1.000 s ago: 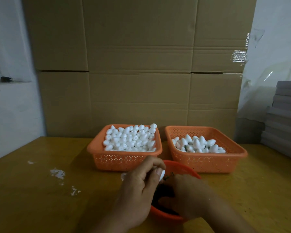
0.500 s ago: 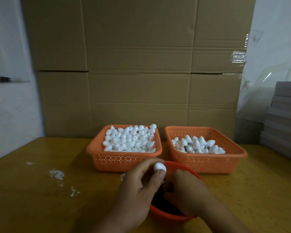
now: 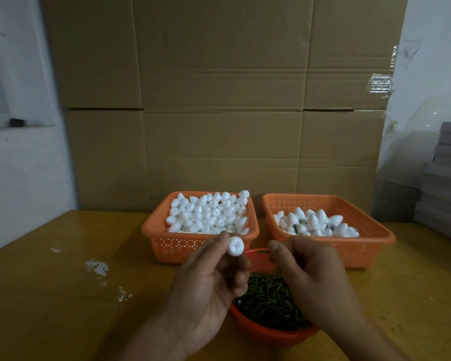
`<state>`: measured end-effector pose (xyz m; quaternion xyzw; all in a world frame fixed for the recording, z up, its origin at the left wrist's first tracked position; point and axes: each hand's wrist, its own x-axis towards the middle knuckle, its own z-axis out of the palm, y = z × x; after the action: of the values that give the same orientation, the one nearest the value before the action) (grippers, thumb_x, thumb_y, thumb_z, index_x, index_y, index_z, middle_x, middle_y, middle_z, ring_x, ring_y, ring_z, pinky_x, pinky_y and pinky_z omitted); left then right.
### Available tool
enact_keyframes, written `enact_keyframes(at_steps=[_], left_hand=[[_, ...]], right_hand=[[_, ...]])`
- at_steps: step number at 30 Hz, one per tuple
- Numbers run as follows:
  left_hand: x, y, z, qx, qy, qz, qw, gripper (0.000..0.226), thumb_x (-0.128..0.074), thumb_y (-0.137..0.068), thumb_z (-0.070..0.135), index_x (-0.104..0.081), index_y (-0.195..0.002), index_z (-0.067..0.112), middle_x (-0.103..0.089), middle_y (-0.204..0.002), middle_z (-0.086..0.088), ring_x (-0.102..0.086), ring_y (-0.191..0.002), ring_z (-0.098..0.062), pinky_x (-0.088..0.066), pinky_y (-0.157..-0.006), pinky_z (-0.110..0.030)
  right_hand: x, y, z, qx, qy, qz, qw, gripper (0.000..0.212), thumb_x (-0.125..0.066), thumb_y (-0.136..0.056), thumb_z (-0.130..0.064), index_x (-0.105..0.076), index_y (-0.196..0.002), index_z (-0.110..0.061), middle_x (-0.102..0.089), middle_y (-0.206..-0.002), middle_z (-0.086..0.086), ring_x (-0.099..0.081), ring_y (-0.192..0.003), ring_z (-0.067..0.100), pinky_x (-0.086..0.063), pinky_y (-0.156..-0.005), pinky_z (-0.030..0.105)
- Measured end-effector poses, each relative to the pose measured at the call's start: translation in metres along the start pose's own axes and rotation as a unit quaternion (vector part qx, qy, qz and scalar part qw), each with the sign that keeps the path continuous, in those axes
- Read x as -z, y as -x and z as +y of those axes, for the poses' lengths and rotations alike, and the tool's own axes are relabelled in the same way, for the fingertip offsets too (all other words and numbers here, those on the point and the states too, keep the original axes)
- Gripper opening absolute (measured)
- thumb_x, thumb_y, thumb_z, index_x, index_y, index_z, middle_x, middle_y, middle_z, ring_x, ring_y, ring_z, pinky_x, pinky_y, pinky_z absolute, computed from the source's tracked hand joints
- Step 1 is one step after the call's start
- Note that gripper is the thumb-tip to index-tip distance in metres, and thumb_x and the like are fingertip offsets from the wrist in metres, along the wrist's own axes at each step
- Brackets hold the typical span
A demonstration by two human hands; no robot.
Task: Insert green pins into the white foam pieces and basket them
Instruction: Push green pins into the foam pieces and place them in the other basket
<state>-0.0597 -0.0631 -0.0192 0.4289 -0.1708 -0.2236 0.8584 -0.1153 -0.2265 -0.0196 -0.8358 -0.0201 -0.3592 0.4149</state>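
left hand (image 3: 208,277) lifted, pinching foam (image 3: 235,246) hole-up | right hand (image 3: 305,272) out of bowl (image 3: 268,332), fingers pinched, pin unseen | insertion next

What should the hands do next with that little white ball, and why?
Probably bring the right hand across and push a green pin into the white foam piece. The left hand holds the piece up with its dimpled end facing the camera and no pin showing in it. The right hand's fingertips look pinched just beside it, above the bowl of green pins, though any pin there is too small to see.
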Motion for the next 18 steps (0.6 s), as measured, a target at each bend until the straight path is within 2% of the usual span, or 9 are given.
enact_keyframes(at_steps=[2, 5, 7, 11, 18], left_hand=[[0.000, 0.000, 0.000, 0.008, 0.017, 0.000, 1.000, 0.021, -0.065, -0.088, 0.031, -0.074, -0.085, 0.013, -0.061, -0.073, -0.013, -0.054, -0.052, -0.016, -0.043, -0.045, -0.024], [-0.001, 0.001, -0.001, 0.013, 0.027, 0.006, 1.000, 0.022, -0.068, -0.082, 0.033, -0.076, -0.083, 0.012, -0.061, -0.071, -0.012, -0.054, -0.050, -0.015, -0.042, -0.042, -0.023], [-0.001, 0.001, -0.001, 0.014, 0.026, 0.010, 0.999, 0.023, -0.071, -0.078, 0.034, -0.076, -0.082, 0.012, -0.062, -0.069, -0.012, -0.055, -0.050, -0.014, -0.042, -0.041, -0.022], [0.000, 0.003, -0.001, 0.012, 0.005, 0.003, 1.000, 0.024, -0.071, -0.078, 0.037, -0.076, -0.079, 0.013, -0.061, -0.068, -0.012, -0.054, -0.049, -0.014, -0.041, -0.040, -0.022], [-0.002, 0.005, -0.002, 0.005, -0.035, 0.001, 0.999, 0.027, -0.073, -0.072, 0.044, -0.074, -0.074, 0.017, -0.061, -0.064, -0.010, -0.053, -0.045, -0.013, -0.039, -0.039, -0.020]], right_hand=[[0.001, 0.004, -0.009, -0.012, -0.135, 0.004, 0.991, 0.020, -0.067, -0.083, -0.038, -0.071, -0.070, -0.023, -0.062, -0.054, -0.005, -0.050, -0.046, 0.000, -0.039, -0.046, 0.014], [-0.001, 0.008, -0.017, -0.008, -0.227, 0.004, 0.974, 0.016, -0.071, -0.074, -0.036, -0.077, -0.080, -0.022, -0.072, -0.069, 0.008, -0.063, -0.057, 0.012, -0.050, -0.054, 0.019], [-0.004, 0.010, -0.019, 0.003, -0.234, 0.016, 0.972, 0.014, -0.072, -0.073, -0.032, -0.078, -0.082, -0.023, -0.074, -0.074, 0.009, -0.068, -0.064, 0.020, -0.054, -0.059, 0.024], [-0.007, 0.012, -0.020, 0.024, -0.208, 0.036, 0.977, 0.012, -0.074, -0.073, -0.027, -0.079, -0.085, -0.027, -0.077, -0.076, 0.000, -0.073, -0.069, 0.013, -0.056, -0.062, 0.019], [-0.008, 0.012, -0.021, 0.060, -0.179, 0.058, 0.980, 0.015, -0.074, -0.073, -0.034, -0.080, -0.087, -0.031, -0.076, -0.077, -0.007, -0.072, -0.070, 0.011, -0.057, -0.062, 0.020]])
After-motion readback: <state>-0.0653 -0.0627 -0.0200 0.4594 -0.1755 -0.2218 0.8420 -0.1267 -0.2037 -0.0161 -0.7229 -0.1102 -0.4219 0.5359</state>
